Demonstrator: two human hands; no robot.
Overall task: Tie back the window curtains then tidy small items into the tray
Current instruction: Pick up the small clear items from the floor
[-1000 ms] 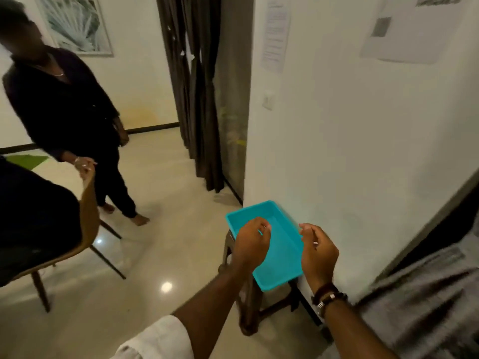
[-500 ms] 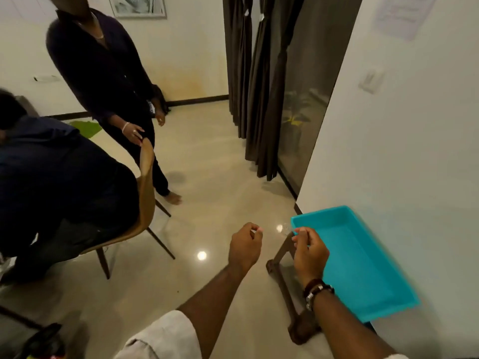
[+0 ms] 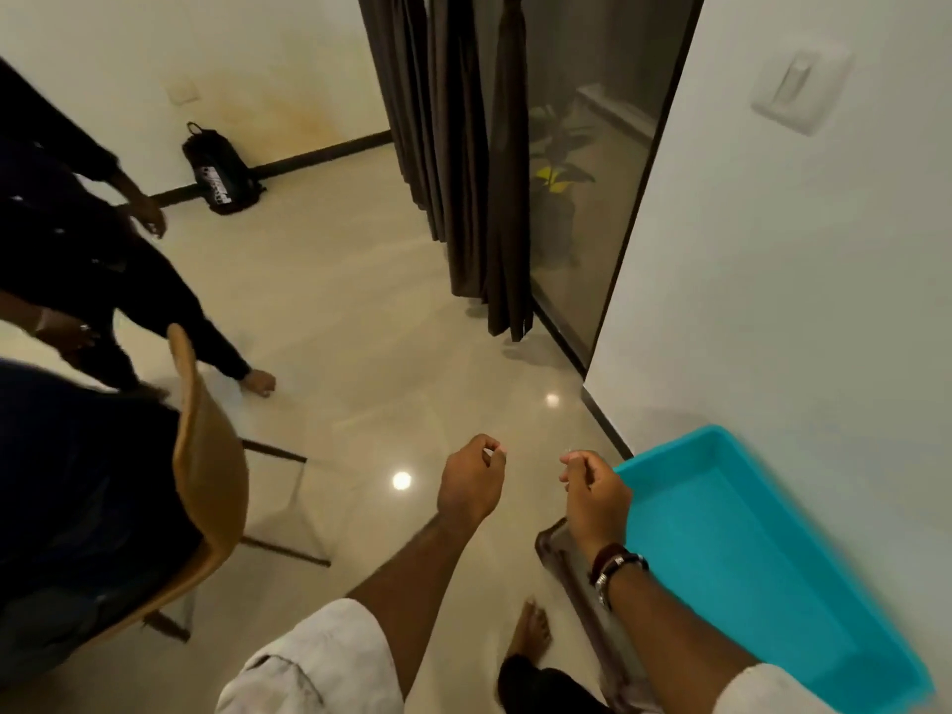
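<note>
Left hand (image 3: 471,481) and right hand (image 3: 595,489): fingers curled, pinching something too small to identify. Tray (image 3: 747,553): teal, on stool (image 3: 577,584), beside the right hand. Curtains (image 3: 463,146): hanging ahead, well apart. Risk: the tiny items could slip to the floor.

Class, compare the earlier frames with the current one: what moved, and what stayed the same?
Both hands left the teal tray: the left hand and right hand now hover over the floor to its left, as the view turned towards the curtains. Unchanged: both hands stay curled, each seemingly pinching something small; the tray's visible part is empty.
</note>
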